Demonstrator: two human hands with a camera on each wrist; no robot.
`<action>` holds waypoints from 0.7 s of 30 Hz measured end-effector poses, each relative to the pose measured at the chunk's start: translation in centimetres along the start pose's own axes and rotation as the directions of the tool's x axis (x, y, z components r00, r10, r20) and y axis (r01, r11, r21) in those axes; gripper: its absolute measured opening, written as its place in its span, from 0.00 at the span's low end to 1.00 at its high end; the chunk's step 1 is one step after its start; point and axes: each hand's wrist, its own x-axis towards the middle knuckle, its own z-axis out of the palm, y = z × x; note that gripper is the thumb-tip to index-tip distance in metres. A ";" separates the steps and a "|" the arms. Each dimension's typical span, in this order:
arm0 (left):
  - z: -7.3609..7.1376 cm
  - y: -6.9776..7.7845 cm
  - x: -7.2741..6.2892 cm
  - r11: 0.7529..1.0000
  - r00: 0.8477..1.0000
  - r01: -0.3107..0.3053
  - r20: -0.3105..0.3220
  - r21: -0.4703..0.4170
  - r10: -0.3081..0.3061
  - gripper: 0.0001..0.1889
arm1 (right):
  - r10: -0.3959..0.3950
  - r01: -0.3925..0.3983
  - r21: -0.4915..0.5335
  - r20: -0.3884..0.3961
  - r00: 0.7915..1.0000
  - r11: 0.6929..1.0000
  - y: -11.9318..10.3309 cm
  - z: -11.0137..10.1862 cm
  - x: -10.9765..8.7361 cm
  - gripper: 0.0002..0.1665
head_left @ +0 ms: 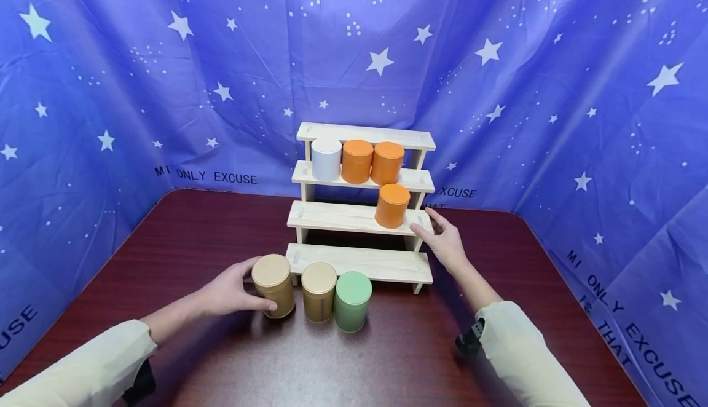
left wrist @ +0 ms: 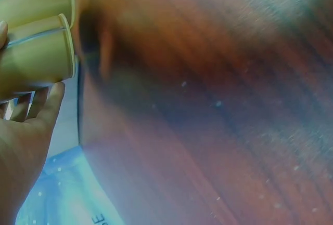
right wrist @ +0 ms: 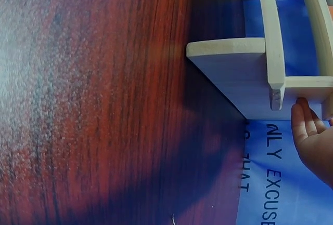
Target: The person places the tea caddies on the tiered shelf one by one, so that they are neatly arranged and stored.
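My left hand [head_left: 235,287] grips a gold canister [head_left: 275,287], thumb across its front and fingers round its far side. The canister stands at the left end of a row in front of a stepped wooden rack [head_left: 359,261]. A second gold canister [head_left: 319,293] and a green canister [head_left: 353,302] stand to its right. In the left wrist view, the held canister [left wrist: 39,61] lies between thumb and fingers. My right hand [head_left: 445,244] holds the right end of the rack's second tier from the bottom. In the right wrist view, its fingers [right wrist: 300,126] touch the rack's side panel.
An orange canister [head_left: 393,206] stands near the right end of the second tier from the bottom. Above it, a white canister [head_left: 326,161] and two orange canisters [head_left: 357,164] share a tier. Blue star-print cloth [head_left: 221,56] surrounds the dark red table [head_left: 221,358].
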 end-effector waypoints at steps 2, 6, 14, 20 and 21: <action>-0.5 0.1 0.2 1.000 1.000 -0.009 -0.021 0.010 0.010 0.39 | -0.001 0.001 -0.002 -0.003 1.000 1.000 0.0 0.0 0.0 0.41; -1.4 0.5 0.5 1.000 0.999 -0.004 -0.054 -0.009 0.003 0.39 | 0.002 -0.002 -0.003 -0.005 1.000 1.000 0.1 0.1 0.0 0.41; -3.4 1.9 1.2 1.000 0.995 -0.004 -0.101 -0.020 0.002 0.39 | 0.009 -0.008 0.023 -0.010 1.000 1.000 0.1 0.1 0.0 0.41; -4.5 3.0 2.0 0.999 0.995 -0.009 -0.098 -0.050 0.004 0.38 | 0.014 -0.014 0.023 -0.006 1.000 1.000 0.1 0.1 -0.1 0.40; -4.6 3.1 2.1 0.999 0.995 -0.012 -0.098 -0.047 0.008 0.38 | 0.014 -0.014 0.023 -0.006 1.000 1.000 0.1 0.1 -0.1 0.40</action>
